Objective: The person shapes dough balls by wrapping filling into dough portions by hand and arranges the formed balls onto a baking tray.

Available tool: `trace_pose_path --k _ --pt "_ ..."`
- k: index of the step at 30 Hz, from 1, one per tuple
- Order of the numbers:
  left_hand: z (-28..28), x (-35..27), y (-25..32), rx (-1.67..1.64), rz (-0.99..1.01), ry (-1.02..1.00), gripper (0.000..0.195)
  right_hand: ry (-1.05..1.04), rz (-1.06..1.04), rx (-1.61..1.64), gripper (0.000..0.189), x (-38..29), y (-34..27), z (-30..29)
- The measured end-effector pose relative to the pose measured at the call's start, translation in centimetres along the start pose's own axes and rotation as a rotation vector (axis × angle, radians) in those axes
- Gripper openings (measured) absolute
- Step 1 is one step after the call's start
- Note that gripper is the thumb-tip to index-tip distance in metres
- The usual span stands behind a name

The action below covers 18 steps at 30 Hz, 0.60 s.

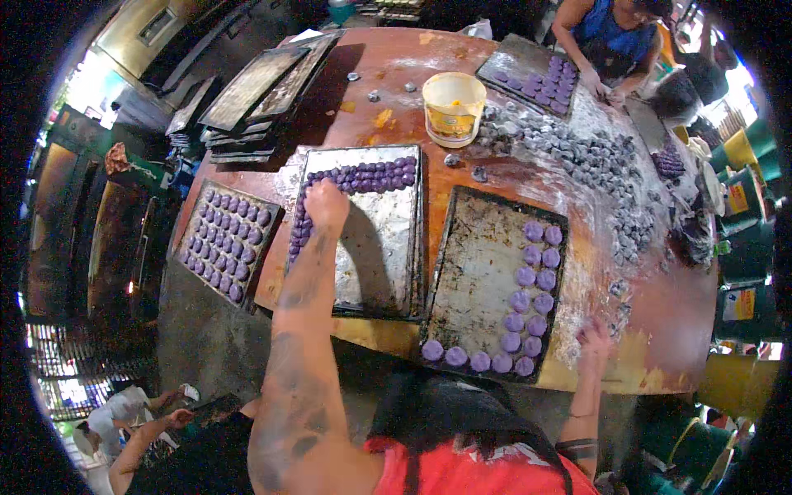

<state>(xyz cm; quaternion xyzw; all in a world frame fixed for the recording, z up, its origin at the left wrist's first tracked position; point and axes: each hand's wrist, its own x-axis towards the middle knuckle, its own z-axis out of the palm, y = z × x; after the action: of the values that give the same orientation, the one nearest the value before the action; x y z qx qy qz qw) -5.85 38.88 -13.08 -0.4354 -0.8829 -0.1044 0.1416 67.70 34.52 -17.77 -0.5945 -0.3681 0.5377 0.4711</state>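
Note:
My left hand [327, 201] reaches over the metal tray [377, 235] in the middle, its fingers at a band of purple dough balls [371, 175]. The fingertips are hidden, so whether they grip a ball I cannot tell. The balls line the tray's far and left sides. Over the floured table edge at the right, my right hand [594, 340] is blurred, close to a few flour-dusted pieces [619, 300]. Between my hands a worn baking tray [476, 266] bears flattened purple dough rounds [531, 257] along its right and near sides.
Another tray [275, 232] of purple pieces sits at the left edge. Stacked baking trays [253, 93] stand behind it. A plastic bucket [453, 111] rests near floury dough lumps [575, 148]. Across the table, a person [609, 43] works beside a tray [504, 55] of purple rounds.

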Motion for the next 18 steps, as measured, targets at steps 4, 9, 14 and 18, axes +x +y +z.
trace_pose_path --k 4,9,14,18 --pt "-1.0 -8.1 3.6 -1.276 -0.431 -0.104 0.010 -0.405 -0.168 -0.226 0.042 -4.6 -8.7 21.1" --pt "-15.2 -18.5 16.3 -1.733 -0.602 -0.761 0.031 -0.671 -0.579 -0.464 0.024 -8.1 -15.6 30.4" --pt "-16.0 -22.5 17.6 -2.090 -0.672 -0.844 0.030 -0.537 -1.031 -0.655 0.025 -7.9 -11.8 29.7" --pt "-17.5 -22.6 18.2 -1.853 -0.531 -0.809 0.029 -0.641 -0.801 -0.572 0.030 -8.9 -14.7 27.8"
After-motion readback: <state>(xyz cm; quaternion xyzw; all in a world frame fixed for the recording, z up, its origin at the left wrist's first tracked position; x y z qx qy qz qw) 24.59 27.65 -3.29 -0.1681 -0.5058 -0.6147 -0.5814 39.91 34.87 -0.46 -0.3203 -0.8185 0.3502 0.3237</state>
